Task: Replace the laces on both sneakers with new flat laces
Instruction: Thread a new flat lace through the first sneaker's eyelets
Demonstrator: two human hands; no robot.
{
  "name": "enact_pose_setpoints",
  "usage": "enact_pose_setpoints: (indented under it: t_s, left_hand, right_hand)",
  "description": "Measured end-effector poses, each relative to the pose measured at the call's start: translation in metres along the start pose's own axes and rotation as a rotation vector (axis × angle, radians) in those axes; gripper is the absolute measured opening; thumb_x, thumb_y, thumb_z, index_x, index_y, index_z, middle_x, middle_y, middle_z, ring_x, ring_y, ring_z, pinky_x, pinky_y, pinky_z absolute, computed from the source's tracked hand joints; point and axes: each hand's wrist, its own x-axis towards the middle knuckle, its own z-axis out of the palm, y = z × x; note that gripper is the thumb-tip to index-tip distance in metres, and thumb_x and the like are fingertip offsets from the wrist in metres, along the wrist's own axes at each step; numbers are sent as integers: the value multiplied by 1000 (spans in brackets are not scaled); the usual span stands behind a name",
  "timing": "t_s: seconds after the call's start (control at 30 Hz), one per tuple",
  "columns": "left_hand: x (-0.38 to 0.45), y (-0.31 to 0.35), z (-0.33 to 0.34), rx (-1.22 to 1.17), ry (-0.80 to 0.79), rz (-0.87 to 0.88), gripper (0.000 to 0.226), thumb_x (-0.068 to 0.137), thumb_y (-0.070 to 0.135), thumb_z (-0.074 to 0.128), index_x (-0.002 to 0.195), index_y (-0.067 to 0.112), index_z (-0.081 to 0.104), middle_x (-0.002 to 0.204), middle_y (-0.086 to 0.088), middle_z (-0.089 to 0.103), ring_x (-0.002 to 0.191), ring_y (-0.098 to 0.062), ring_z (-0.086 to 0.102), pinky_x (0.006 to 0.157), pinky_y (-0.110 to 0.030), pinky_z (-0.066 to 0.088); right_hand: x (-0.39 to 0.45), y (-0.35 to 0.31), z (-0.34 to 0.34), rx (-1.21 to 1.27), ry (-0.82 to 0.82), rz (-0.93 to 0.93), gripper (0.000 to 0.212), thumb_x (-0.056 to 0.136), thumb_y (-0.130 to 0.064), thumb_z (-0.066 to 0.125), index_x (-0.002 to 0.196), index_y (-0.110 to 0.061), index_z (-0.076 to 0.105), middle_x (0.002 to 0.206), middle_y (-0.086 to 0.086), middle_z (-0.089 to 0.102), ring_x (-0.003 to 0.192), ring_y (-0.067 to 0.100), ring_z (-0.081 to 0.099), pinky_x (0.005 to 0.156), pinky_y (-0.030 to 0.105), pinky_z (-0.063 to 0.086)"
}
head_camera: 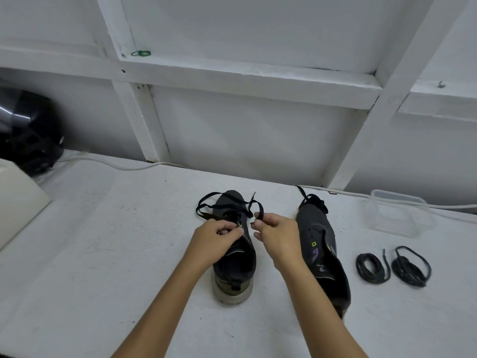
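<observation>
Two dark grey sneakers stand on the white table, heels toward me. The left sneaker (234, 257) carries a black flat lace (206, 206) looping over its toe. My left hand (215, 240) pinches the lace at the eyelets over the tongue. My right hand (277, 235) pinches the lace's other end just right of that shoe. The right sneaker (321, 244) leans on its side, with a bunch of black flat lace (315, 200) at its toe. Two coiled round black laces (370, 267) (410, 266) lie to its right.
A clear plastic container (398, 213) stands at the back right. A black helmet (28, 133) and a cream box (18, 200) sit at the far left. A white cable (116, 165) runs along the table's back edge under the white framed wall.
</observation>
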Motion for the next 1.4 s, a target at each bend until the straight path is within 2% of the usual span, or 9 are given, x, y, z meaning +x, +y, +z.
enact_pose_setpoints:
  t_s: [0.1,0.17,0.27,0.5,0.77,0.93,1.07,1.2,1.4]
  left_hand:
    - [0,-6,-1,-121,-65,-34,16,86,39,71,101,41,75,108,11,64,95,1,63,83,-19,50]
    - [-1,-9,-1,-160,-82,-30,15,87,38,71,101,43,75,110,9,64,97,-1,64,86,-21,51]
    - [-2,-9,-1,-175,-78,-20,14,88,38,70,100,45,74,110,9,63,97,-1,64,82,-17,49]
    - [0,-11,0,-196,-81,-10,14,88,38,71,100,46,74,109,9,63,96,0,64,85,-19,51]
    - [-1,-10,-1,-178,-87,5,18,91,37,68,107,42,74,112,10,63,101,-1,62,90,-21,50]
    - [-3,-6,-1,-102,-56,48,22,91,30,66,103,47,73,102,11,60,87,7,59,76,-8,43]
    - [-3,-5,6,148,99,158,17,85,31,74,101,35,78,89,11,59,77,2,58,65,-6,39]
    - [-3,-2,12,156,165,164,4,88,29,71,87,29,75,92,11,59,80,-2,59,67,-12,43]
    - [-2,1,5,176,52,173,7,98,25,59,95,23,65,104,8,55,88,1,58,72,-7,41]
  right_hand:
    - [0,7,2,-2,-45,-14,27,94,-5,67,80,-26,77,79,-5,78,79,12,76,66,21,60]
    - [1,12,3,-89,-50,-35,19,93,-9,69,87,-25,78,84,-5,79,84,15,76,79,35,63]
    - [1,15,7,-153,-49,-67,13,93,-13,70,96,-22,80,87,-7,79,87,12,75,87,41,61]
    - [2,20,11,-251,9,-182,23,91,-19,73,81,-39,75,81,-19,76,81,-3,70,82,27,59]
    - [3,23,11,-231,-29,-231,31,91,-18,74,78,-46,73,83,-21,76,83,-2,72,85,30,61]
    - [0,24,11,-217,-89,-241,22,89,-19,74,86,-41,79,83,-19,77,84,-1,72,86,33,61]
    - [-10,29,8,-148,-109,-236,29,94,-22,65,88,-46,78,91,-17,77,94,2,72,87,30,58]
    - [-21,34,4,-52,-154,-227,24,100,-28,60,97,-43,78,102,-16,76,100,0,69,81,17,55]
    - [-23,44,6,-131,-188,-212,19,99,-40,62,112,-32,73,112,-12,72,108,0,64,91,22,52]
